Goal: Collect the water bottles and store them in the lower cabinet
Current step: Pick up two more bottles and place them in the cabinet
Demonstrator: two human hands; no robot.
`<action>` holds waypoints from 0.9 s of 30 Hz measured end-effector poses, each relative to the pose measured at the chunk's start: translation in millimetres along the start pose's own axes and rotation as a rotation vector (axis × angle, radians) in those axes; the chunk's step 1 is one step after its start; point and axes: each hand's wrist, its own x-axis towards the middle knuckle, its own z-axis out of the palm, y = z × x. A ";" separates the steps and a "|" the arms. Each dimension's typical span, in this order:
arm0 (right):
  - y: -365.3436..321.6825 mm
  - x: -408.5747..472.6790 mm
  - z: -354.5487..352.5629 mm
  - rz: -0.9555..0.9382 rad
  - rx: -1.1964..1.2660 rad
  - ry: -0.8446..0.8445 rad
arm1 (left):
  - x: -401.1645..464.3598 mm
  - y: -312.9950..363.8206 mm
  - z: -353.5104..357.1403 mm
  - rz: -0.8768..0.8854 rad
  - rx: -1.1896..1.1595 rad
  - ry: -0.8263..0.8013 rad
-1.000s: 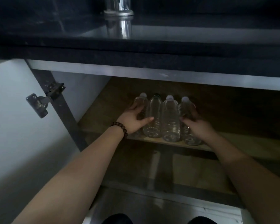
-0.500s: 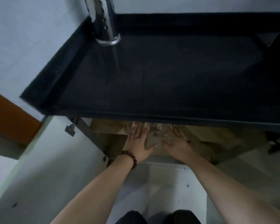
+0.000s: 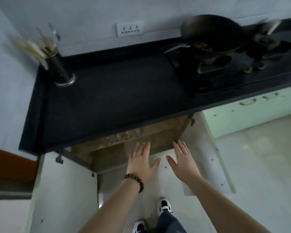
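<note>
Several clear water bottles lie side by side on the wooden shelf of the lower cabinet, only their bases showing under the black countertop's edge. My left hand, with a bead bracelet at the wrist, is flat with fingers spread in front of the cabinet opening, holding nothing. My right hand is beside it, also flat and empty. Both hands are apart from the bottles.
The black countertop overhangs the cabinet. A utensil holder stands at its back left, a dark wok on a stove at the right. Both white cabinet doors stand open. My shoes are on the pale floor.
Both hands let go of the bottles and drew back out of the cabinet. The view rose from inside the cabinet to above the countertop.
</note>
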 end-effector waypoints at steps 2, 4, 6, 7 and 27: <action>15.6 -21.8 -16.7 0.087 0.008 0.075 | -1.5 27.0 1.0 0.081 -0.018 -0.009; 33.1 -46.2 -32.8 0.182 0.027 0.148 | -5.4 55.6 5.5 0.170 -0.028 -0.023; 52.6 -71.6 -46.5 0.280 0.062 0.221 | -9.9 84.6 12.8 0.264 -0.020 -0.045; 63.6 -85.1 -52.5 0.335 0.087 0.255 | -11.6 99.7 18.1 0.310 -0.011 -0.059; 339.0 -274.6 -175.7 0.951 0.354 0.748 | -37.5 469.9 185.1 0.868 0.161 -0.255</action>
